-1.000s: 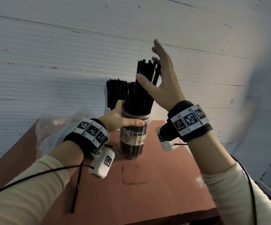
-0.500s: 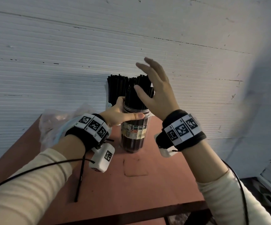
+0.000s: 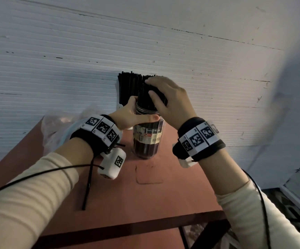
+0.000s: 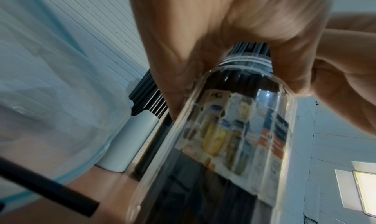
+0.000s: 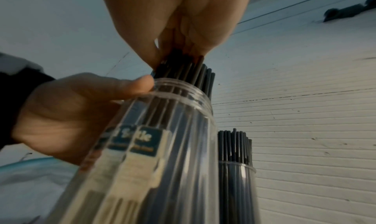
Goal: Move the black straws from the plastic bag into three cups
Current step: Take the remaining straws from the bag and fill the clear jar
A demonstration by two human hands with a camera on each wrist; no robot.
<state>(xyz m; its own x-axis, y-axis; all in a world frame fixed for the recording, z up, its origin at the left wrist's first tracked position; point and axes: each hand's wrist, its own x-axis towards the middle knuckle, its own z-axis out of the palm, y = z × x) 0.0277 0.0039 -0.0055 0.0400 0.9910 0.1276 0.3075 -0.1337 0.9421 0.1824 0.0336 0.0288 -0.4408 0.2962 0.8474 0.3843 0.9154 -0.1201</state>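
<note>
A clear labelled jar (image 3: 147,141) stands on the red-brown table (image 3: 172,194), packed with black straws (image 3: 145,97). My left hand (image 3: 134,116) grips the jar just under its threaded neck, thumb across the front. My right hand (image 3: 165,97) sits on top of the straw bundle, fingers curled over the tips and thumb down the near side. From the right wrist, the straws (image 5: 183,70) stick out of the jar (image 5: 162,147) under my fingers. The plastic bag (image 3: 59,126) lies crumpled at the left rear.
Behind the jar, against the white ribbed wall, stand other cups full of straws (image 3: 128,88): a clear one (image 5: 236,187) and a white one (image 4: 130,140). The table's front edge (image 3: 127,229) is near me. A black strap hangs from my left wrist.
My right hand has come down from open above the raised straws onto their tips, and the bundle has sunk lower in the jar. The left hand has kept its hold on the jar.
</note>
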